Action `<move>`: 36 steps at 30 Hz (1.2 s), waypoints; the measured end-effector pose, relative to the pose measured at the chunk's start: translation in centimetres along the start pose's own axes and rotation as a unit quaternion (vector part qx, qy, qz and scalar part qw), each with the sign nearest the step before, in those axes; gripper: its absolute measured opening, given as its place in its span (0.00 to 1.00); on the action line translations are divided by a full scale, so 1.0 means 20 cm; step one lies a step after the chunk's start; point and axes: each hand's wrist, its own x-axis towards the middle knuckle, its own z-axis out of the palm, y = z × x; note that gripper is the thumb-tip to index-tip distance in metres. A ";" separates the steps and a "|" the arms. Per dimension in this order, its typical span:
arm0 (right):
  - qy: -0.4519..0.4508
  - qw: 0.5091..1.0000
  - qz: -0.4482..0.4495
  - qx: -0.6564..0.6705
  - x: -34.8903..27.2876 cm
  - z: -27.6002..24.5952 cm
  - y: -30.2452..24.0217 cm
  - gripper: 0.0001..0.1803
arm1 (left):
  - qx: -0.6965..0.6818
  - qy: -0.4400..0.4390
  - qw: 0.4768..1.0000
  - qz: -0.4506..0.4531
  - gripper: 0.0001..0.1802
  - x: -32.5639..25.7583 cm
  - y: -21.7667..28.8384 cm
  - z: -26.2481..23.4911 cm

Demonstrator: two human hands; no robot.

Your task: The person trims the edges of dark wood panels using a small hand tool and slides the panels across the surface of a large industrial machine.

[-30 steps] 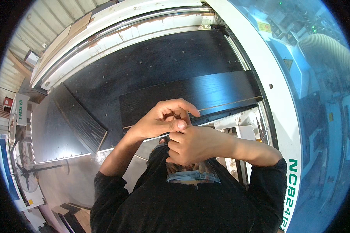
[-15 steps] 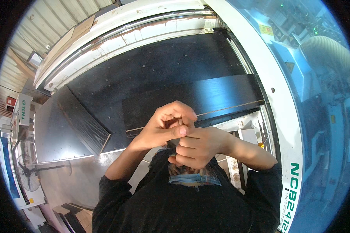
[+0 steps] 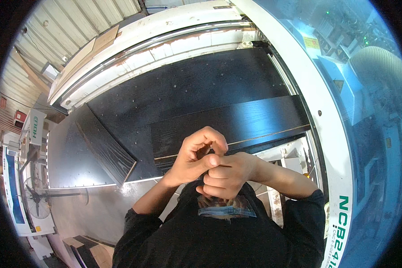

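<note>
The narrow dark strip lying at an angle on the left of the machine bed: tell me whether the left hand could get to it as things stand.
Probably yes. The left hand is pressed against the right hand close to the chest, holding nothing I can make out. Between it and the narrow dark strip lies only the flat black bed, with nothing standing in the way.

Left hand [image 3: 196, 158] and right hand [image 3: 225, 175] bare, meeting black sleeves [image 3: 295, 223]. Just beyond the hands, black wood-grain panel [image 3: 230, 123] with pale edge line; farther beyond, black machine bed [image 3: 187, 85] dotted with small holes. Left of the left hand, black grained strip [image 3: 105, 149]. Right of the right hand, white curved frame [image 3: 317, 107] with green lettering, blue-tinted window [image 3: 370, 89]. Below the hands, light blue cloth [image 3: 228, 211].
</note>
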 end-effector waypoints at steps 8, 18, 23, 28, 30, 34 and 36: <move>0.037 0.998 0.038 -0.021 0.00 0.06 0.02 0.17 | -0.068 -0.005 0.998 0.001 0.35 0.00 -0.05 0.01; 0.090 0.991 0.092 -0.035 0.04 0.11 0.01 0.13 | -0.062 -0.005 0.997 -0.040 0.40 0.05 -0.02 -0.01; 0.064 0.992 0.074 -0.075 0.00 0.10 0.07 0.12 | -0.086 0.063 0.993 -0.046 0.32 0.05 -0.01 0.02; 0.098 0.987 0.080 -0.100 -0.01 0.12 0.08 0.13 | -0.148 0.078 0.985 -0.041 0.26 0.03 -0.05 0.01; 0.102 0.986 0.084 -0.099 0.00 0.12 0.08 0.13 | -0.138 0.049 0.989 -0.031 0.27 0.04 -0.04 -0.01; 0.108 0.986 0.085 -0.090 -0.03 0.16 0.05 0.13 | -0.048 0.015 0.998 -0.023 0.29 0.08 0.03 -0.03; 0.117 0.986 0.083 -0.081 -0.03 0.18 0.05 0.14 | -0.028 -0.011 0.999 -0.018 0.32 0.10 0.02 -0.06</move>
